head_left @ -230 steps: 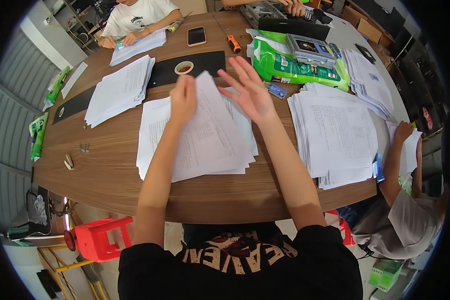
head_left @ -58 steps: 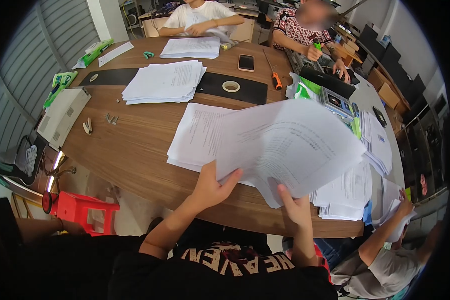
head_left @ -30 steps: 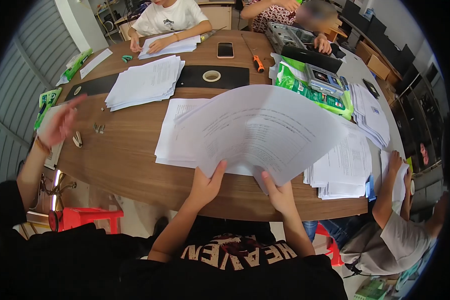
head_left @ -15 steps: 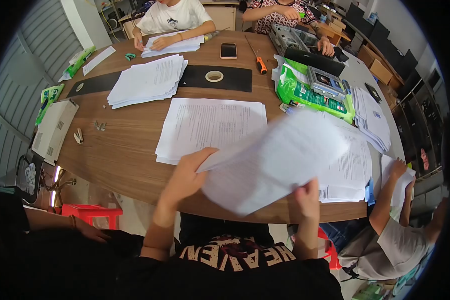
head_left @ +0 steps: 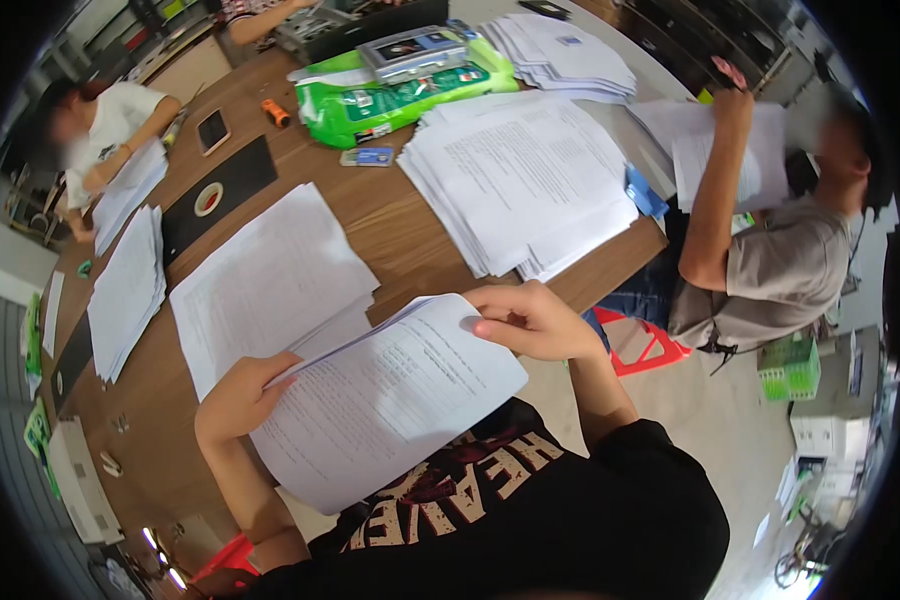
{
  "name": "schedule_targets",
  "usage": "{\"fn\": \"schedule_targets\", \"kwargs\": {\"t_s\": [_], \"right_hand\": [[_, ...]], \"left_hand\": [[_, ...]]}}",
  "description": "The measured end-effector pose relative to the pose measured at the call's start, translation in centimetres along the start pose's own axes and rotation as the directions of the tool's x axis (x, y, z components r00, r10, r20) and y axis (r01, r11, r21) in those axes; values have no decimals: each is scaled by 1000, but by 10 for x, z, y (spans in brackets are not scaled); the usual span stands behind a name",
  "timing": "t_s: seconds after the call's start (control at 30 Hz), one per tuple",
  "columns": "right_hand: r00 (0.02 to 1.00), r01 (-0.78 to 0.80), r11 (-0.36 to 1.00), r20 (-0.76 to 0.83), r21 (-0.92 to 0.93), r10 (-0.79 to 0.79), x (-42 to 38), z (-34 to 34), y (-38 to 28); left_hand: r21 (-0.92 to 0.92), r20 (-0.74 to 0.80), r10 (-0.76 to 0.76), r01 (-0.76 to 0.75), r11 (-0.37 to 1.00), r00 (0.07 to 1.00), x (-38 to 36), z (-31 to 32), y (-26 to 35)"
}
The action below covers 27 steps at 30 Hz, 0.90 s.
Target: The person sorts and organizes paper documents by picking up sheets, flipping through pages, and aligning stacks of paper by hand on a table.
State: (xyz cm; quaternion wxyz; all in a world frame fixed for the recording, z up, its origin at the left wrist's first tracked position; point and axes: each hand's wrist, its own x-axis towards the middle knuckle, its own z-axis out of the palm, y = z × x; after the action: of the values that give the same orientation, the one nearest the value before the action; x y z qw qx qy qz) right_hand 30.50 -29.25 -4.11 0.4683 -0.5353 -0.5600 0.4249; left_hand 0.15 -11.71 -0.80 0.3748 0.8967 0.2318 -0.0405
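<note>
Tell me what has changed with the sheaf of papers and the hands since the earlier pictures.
The sheaf of papers, earlier fanned out above the table, has been drawn off the table edge toward the chest. The left hand and right hand keep hold of it at opposite edges. The camera has swung right. The flat stack on the wooden table lies as before.

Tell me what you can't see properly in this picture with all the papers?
- Head view: the print on the sheaf of papers held by the left hand and right hand is too small to read.
- Left hand's fingertips: hidden behind that sheaf.
- Green package: its label is too small and partly covered by a grey device.
- Shirt lettering: cut off by the sheaf.
- Neighbour's raised papers: writing too small to read.
</note>
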Motion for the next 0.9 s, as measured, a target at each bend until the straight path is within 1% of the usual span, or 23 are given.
{"fn": "schedule_targets", "kwargs": {"t_s": [0.07,0.1,0.13,0.17,0.2,0.23,0.27,0.3,0.33,0.37,0.4,0.43,0.47,0.53,0.57,0.6,0.63,0.67,0.7,0.73,0.77,0.8,0.9], "right_hand": [[997,69,991,-25,-118,-72,-1,-5,5],[993,104,979,-30,-177,-111,-2,-8,7],[993,101,979,-41,-176,-110,-3,-14,8],[996,45,989,-67,-142,-55,-6,-21,10],[996,-12,994,-93,-106,2,-9,-28,13],[982,-62,998,-179,8,62,-13,-33,20],[960,-162,979,-212,122,185,-20,-45,22],[923,-154,967,-319,204,214,-25,-53,22],[874,-134,950,-419,281,247,-30,-59,22],[826,-80,931,-499,357,263,-34,-67,27],[771,-18,905,-571,424,283,-38,-76,35],[751,-9,897,-590,442,298,-45,-86,42],[750,-9,897,-590,442,299,-46,-90,48],[635,219,820,-715,528,291,-44,-95,60],[621,282,789,-731,545,283,-42,-98,68],[622,282,789,-730,546,283,-37,-97,67],[582,333,772,-762,541,284,-32,-94,64],[540,383,754,-792,534,286,-27,-93,63],[569,359,767,-776,532,272,-28,-96,68],[574,356,767,-773,533,271,-27,-97,71],[569,350,794,-786,497,241,-25,-97,73],[564,344,819,-798,460,211,-21,-95,73],[540,333,841,-817,426,200,-12,-92,64]], "left_hand": [[19,80,-14,12,1000,997,13,0,3],[23,90,-7,5,1000,996,18,-2,8],[55,59,-44,41,998,997,21,-6,16],[87,26,-82,79,993,996,24,-9,21],[94,35,-79,76,993,996,26,-10,17],[-98,-97,41,-50,994,994,29,-10,7],[-269,-246,131,-197,943,960,31,-10,-5],[-348,-371,183,-319,882,910,34,-7,-21],[-347,-364,190,-322,881,912,36,-7,-30],[-514,-520,80,-386,766,850,37,-7,-38],[-636,-634,-68,-469,612,770,40,-7,-42],[-598,-693,-110,-483,639,712,42,-6,-42],[-599,-692,-110,-483,639,713,45,-5,-46],[-657,-717,-283,-482,580,637,51,-4,-53],[-657,-717,-285,-482,580,636,53,-2,-55],[-682,-693,-294,-467,563,658,58,2,-51],[-707,-668,-303,-452,544,680,61,6,-47],[-705,-670,-304,-453,545,677,64,9,-43],[-727,-637,-308,-418,545,706,67,13,-40],[-747,-604,-313,-382,545,733,69,17,-35],[-734,-601,-311,-355,579,737,71,20,-28],[-733,-604,-315,-356,579,732,72,22,-25],[-728,-557,-284,-294,619,781,77,30,-25]]}}
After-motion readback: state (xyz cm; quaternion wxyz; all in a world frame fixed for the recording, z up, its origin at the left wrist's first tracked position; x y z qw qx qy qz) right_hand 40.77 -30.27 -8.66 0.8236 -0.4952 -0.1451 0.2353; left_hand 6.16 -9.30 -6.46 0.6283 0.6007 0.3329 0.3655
